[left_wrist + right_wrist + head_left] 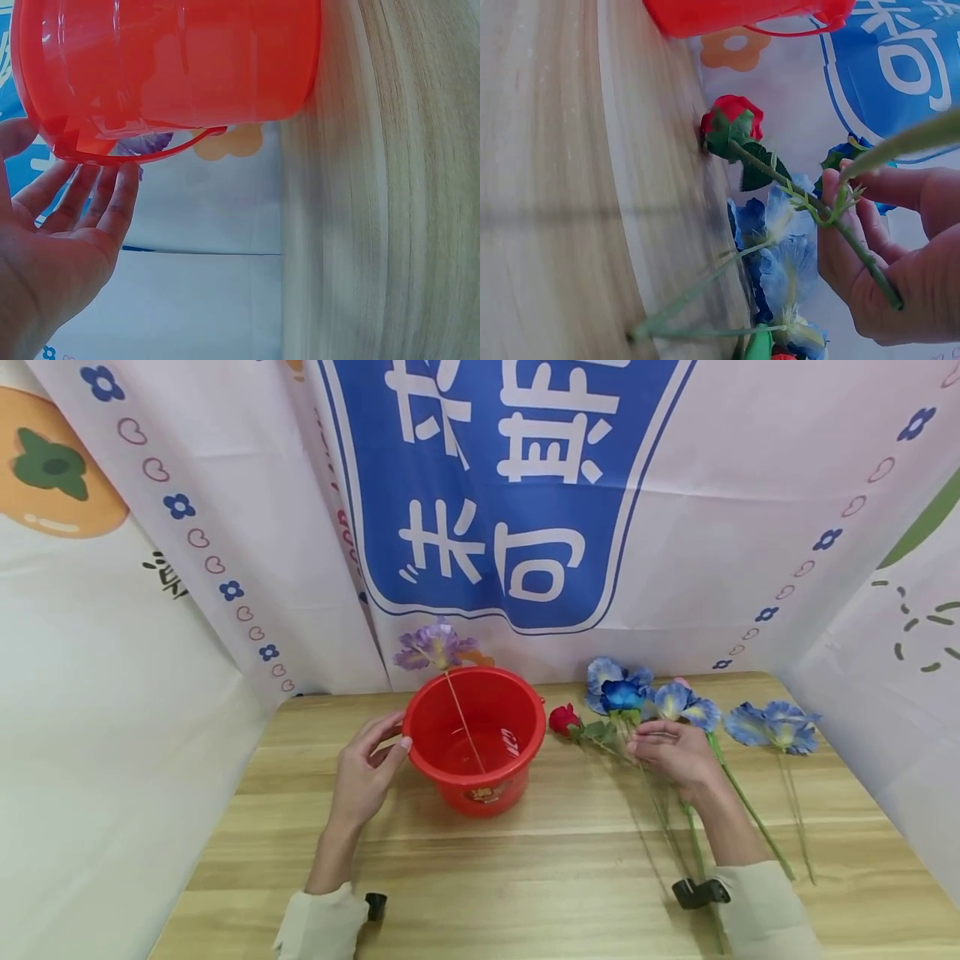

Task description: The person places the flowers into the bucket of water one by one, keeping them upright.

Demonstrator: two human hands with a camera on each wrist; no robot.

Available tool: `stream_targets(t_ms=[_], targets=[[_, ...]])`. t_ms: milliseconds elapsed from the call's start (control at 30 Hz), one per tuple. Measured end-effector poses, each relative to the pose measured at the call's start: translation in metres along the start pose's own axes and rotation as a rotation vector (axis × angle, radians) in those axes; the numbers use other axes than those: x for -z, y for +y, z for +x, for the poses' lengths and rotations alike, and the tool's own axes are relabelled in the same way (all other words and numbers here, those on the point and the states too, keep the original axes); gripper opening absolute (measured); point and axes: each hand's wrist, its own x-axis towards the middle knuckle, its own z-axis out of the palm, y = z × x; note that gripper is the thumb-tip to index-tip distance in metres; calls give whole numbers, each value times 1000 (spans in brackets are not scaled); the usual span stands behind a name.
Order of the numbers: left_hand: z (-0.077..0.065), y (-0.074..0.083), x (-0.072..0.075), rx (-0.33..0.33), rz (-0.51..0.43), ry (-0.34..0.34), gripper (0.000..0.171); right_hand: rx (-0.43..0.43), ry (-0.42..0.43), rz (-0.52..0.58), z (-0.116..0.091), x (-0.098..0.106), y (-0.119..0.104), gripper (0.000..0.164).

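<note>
A red bucket (480, 793) stands upright on the table, a purple artificial iris (435, 645) leaning in it with its bloom above the back rim. At the bucket's left rim, my left hand (367, 768) holds on with thumb and fingertips; the left wrist view shows the fingers by the handle (176, 151). My right hand (675, 756) pinches the stem of a blue rose (622, 695) just below its bloom. Close by is a red rose (562, 719); its stem crosses the hand in the right wrist view, and I cannot tell whether it is gripped.
Several blue irises lie around my right hand, one iris (776, 727) farther right and another (678, 702) behind the hand. A pink bit of bloom (681, 682) shows among them. A printed cloth (712, 527) hangs along the table's back edge, with more cloth at both sides.
</note>
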Motion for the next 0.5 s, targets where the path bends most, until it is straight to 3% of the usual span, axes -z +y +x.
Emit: stream_targets(t_ms=[233,500], targets=[[0,0,0,4,-1,9,41,-17,-56,-12,1,17,-13,44],[1,-2,-1,-4,2,2,41,5,-51,-88,6,26,-31,43]])
